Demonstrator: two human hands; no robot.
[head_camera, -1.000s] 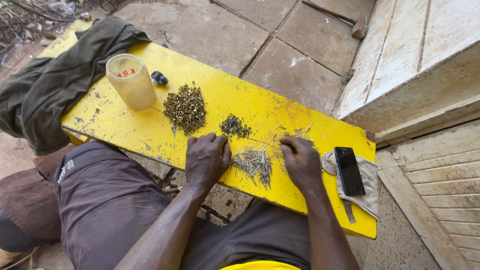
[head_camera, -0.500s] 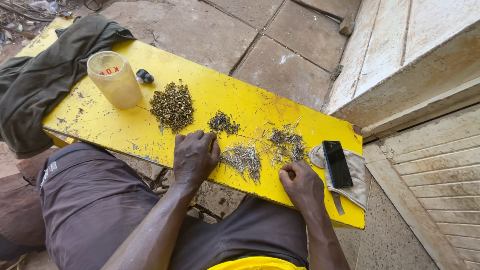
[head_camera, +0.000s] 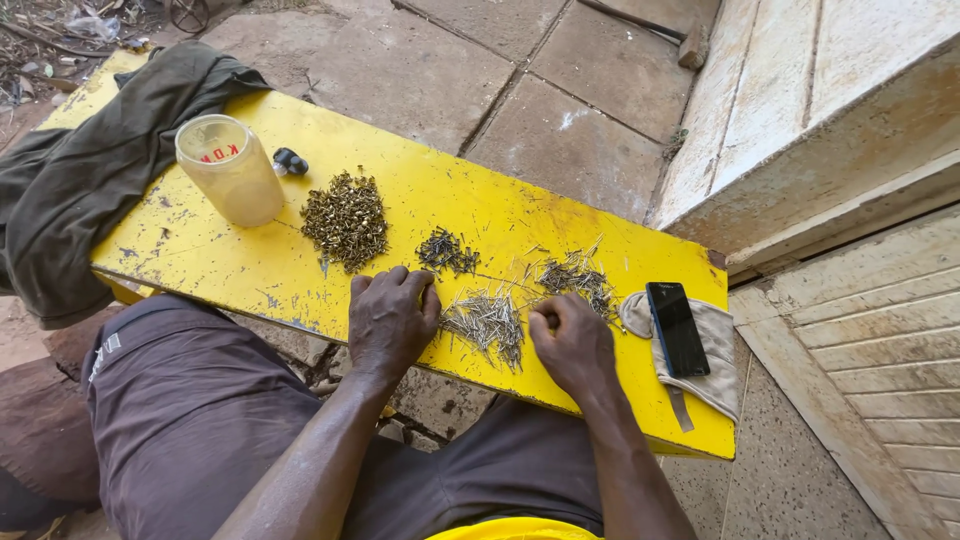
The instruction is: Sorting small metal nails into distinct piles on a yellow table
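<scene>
- Left hand (head_camera: 390, 320) rests palm down on the yellow tabletop (head_camera: 250, 270), fingers spread and flat, gripping nothing, its fingertips just beside the pile of thin silver nails (head_camera: 487, 322).
- Right hand (head_camera: 572, 342) sits on the other side of that same pile, fingers curled in; I cannot tell whether it pinches a nail or is merely closed.
- So the silver nails lie between my two hands, near the front edge of the tabletop.
- Beyond them: a small dark heap (head_camera: 447, 250), a scattered grey heap (head_camera: 575, 275), and a big brassy heap (head_camera: 347, 218) further left.
- Risk one, as I judge it: the silver pile is close to the front edge, so a sweep toward me could push nails off onto my lap.
- Risk two: the heaps sit near each other, and a careless drag could mix them.
- Risk three: points up, bare palms pressing down, a prick is possible.
- The phone (head_camera: 677, 328) on its cloth (head_camera: 712, 362) lies just beside my right hand; an elbow nudge might slide it off.
- The plastic jar (head_camera: 229, 170) stands upright, well apart at the left.
</scene>
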